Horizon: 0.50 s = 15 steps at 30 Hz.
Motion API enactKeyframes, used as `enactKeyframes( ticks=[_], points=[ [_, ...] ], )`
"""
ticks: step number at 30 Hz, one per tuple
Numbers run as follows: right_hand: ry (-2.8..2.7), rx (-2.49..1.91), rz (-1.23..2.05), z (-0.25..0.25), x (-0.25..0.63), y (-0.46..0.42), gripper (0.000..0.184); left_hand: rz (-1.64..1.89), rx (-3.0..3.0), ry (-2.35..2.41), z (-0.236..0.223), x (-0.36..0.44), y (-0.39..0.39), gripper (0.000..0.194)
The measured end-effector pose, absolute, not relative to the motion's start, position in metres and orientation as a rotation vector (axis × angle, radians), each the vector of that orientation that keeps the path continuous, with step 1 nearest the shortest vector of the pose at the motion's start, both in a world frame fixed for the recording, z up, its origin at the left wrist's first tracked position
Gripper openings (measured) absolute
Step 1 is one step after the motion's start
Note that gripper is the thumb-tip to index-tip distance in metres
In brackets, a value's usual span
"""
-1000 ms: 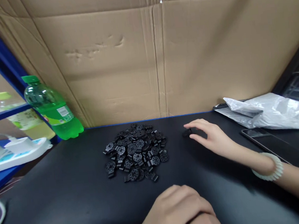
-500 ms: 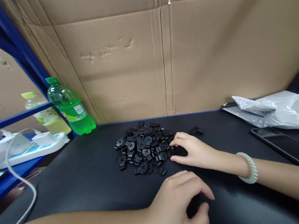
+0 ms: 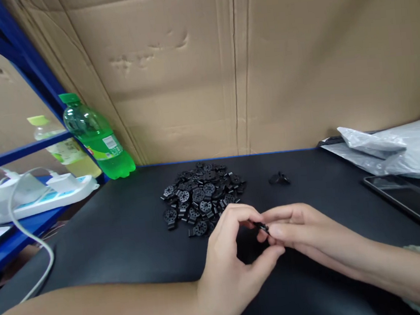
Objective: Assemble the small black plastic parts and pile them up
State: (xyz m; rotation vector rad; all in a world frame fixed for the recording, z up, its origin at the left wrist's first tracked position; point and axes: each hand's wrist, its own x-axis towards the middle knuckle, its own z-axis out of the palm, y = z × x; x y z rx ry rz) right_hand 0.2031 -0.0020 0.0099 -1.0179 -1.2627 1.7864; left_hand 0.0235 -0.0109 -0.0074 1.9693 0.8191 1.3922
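Between my two hands is a small black plastic part (image 3: 262, 227), mostly covered by fingers. My right hand (image 3: 298, 225) pinches it between thumb and fingers. Curved around its other side, my left hand (image 3: 234, 259) has its fingertips at the part and its thumb tip close to the right fingers. Behind my left hand lies a heap of black plastic parts (image 3: 199, 195), with round, holed discs and short tabs. A couple of similar-looking black pieces (image 3: 279, 178) sit apart, to the right of the heap.
The black tabletop (image 3: 121, 235) ends at a cardboard wall (image 3: 175, 106). At left stand a green soda bottle (image 3: 99, 141), a yellowish drink bottle (image 3: 68, 151) and a white power strip (image 3: 79, 190) with a cable. A plastic bag (image 3: 391, 150) and a dark phone-like device (image 3: 407, 203) lie at right.
My right hand has left the heap's edge with a black part and come toward me. My left hand has risen to meet it, and the view has shifted slightly.
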Motion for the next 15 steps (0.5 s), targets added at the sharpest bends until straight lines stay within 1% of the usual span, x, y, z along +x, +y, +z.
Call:
enactKeyframes(
  ticks=[2, 5, 10, 15],
  points=[
    [-1.267, -1.039, 1.789, 0.0083, 0.2032, -0.0065, 0.028, 1.385, 1.971, 0.815, -0.0067, 0.0236, -0.0108, 0.026],
    [-1.326, -1.052, 1.804, 0.0065, 0.2068, -0.0064, 0.028, 1.364, 1.972, 0.797, -0.0046, 0.0239, -0.0114, 0.022],
    [-1.440, -1.089, 1.858, 0.0099, 0.2126, -0.0017, 0.028, 1.360, 2.022, 0.754, -0.0001, 0.0246, -0.0116, 0.026],
    [-1.462, -1.100, 1.890, 0.0130, 0.2120, 0.0003, 0.026, 1.315, 2.038, 0.704, 0.0018, 0.0261, -0.0095, 0.036]
  ],
)
